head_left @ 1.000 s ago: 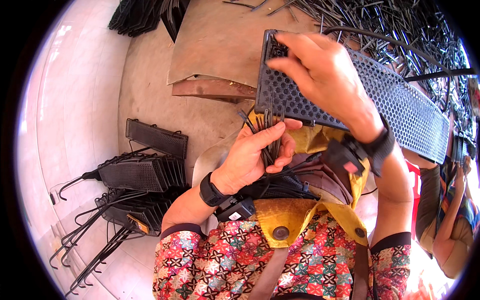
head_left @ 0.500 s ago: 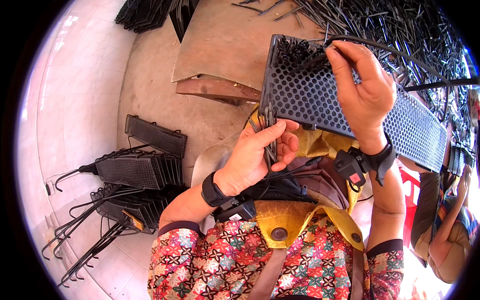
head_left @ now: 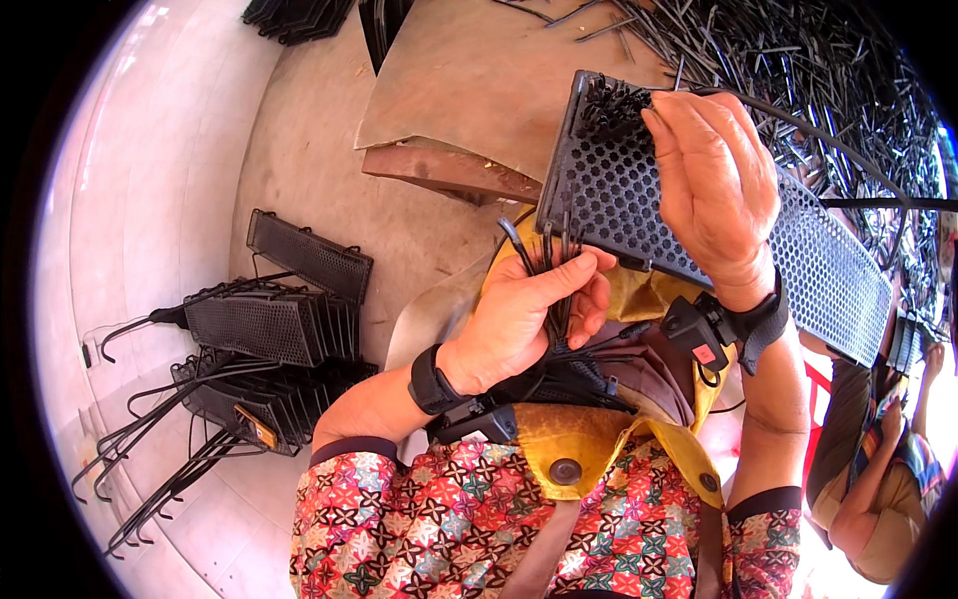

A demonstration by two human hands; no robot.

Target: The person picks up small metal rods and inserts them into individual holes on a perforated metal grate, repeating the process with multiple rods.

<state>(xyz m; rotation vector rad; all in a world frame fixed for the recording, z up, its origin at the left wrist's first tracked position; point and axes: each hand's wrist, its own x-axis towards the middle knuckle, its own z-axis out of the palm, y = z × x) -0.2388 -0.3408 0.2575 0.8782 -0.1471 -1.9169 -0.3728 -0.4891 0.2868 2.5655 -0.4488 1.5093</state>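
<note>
A long black perforated panel [head_left: 609, 190] slants across my lap, its rows of round holes facing up. A tuft of black strips [head_left: 611, 108] crowds the holes at its far left end. My right hand [head_left: 714, 190] reaches over the panel, thumb and forefinger pinched together beside that tuft; what lies between the fingertips is too small to make out. By the panel's near left corner, my left hand [head_left: 514, 324] is closed around a bundle of thin black strips [head_left: 549, 250], with their ends sticking up above the thumb.
A large heap of loose black strips [head_left: 838, 90] covers the far right. Black perforated racks with hooked rods [head_left: 259, 324] stand at the left by the tiled wall. A brown board [head_left: 449, 110] lies ahead. Another person's arm [head_left: 868, 479] shows at the right.
The dark strip seen at my right fingertips no longer sticks out, and that hand sits slightly lower. The strip ends in my left hand spread wider. The panel's left end appears shifted right.
</note>
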